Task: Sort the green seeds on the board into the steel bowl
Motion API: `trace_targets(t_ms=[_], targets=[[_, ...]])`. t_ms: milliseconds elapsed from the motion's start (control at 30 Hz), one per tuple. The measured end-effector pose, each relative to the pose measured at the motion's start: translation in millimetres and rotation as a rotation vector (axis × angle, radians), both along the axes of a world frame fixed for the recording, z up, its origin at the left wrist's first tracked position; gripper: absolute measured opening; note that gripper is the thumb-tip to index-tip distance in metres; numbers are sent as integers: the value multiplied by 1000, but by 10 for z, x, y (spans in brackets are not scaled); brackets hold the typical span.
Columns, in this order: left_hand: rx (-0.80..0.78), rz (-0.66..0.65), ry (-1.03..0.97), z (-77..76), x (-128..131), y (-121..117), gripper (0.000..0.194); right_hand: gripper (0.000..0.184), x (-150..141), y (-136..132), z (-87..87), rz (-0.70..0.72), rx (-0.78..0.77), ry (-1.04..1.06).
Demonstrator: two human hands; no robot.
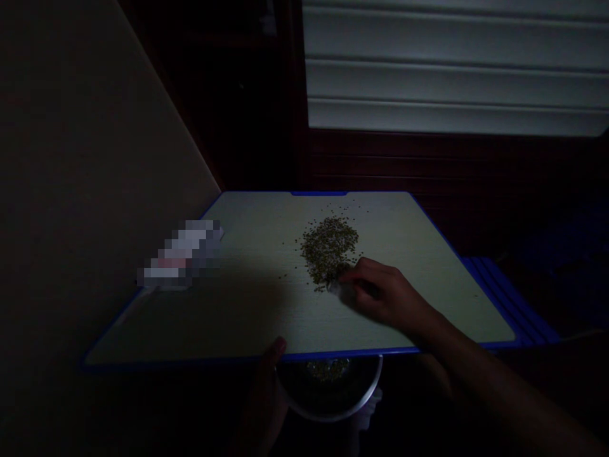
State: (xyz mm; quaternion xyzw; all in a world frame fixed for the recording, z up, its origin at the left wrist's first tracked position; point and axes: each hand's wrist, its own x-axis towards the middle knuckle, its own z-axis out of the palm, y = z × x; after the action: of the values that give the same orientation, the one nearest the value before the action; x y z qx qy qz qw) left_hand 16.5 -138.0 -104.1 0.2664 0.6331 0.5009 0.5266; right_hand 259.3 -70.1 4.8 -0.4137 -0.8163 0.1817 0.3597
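A pale tabletop with a blue rim (247, 311) lies in front of me. Small greenish-brown seeds (329, 244) are heaped right of its middle, with loose ones scattered around. My right hand (375, 289) is closed at the near side of the heap, and a small whitish thing (334, 288) shows at its fingertips, too dark to name. At the near rim, my left hand (270, 390) has its thumb over the edge, its other fingers hidden in shadow. Just below that edge is a dark bowl with a silvery rim (328, 417), holding some seeds.
A white packet (183, 257), partly blurred out, lies at the tabletop's left edge beside a plain wall (95, 158). Behind stand dark reddish wood (380, 158) and pale slatted panels (451, 76). Blue striped material (509, 298) is at the right. The light is very dim.
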Motion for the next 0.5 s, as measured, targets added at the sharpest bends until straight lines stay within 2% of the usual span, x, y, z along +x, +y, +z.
trace_targets(t_ms=[233,500], targets=[[5,24,50,100,42,-54,36,33,24,30,-18,-130,32,26],[-17,27,-31,283,78,-49,35,27,84,89,-39,-337,40,18]])
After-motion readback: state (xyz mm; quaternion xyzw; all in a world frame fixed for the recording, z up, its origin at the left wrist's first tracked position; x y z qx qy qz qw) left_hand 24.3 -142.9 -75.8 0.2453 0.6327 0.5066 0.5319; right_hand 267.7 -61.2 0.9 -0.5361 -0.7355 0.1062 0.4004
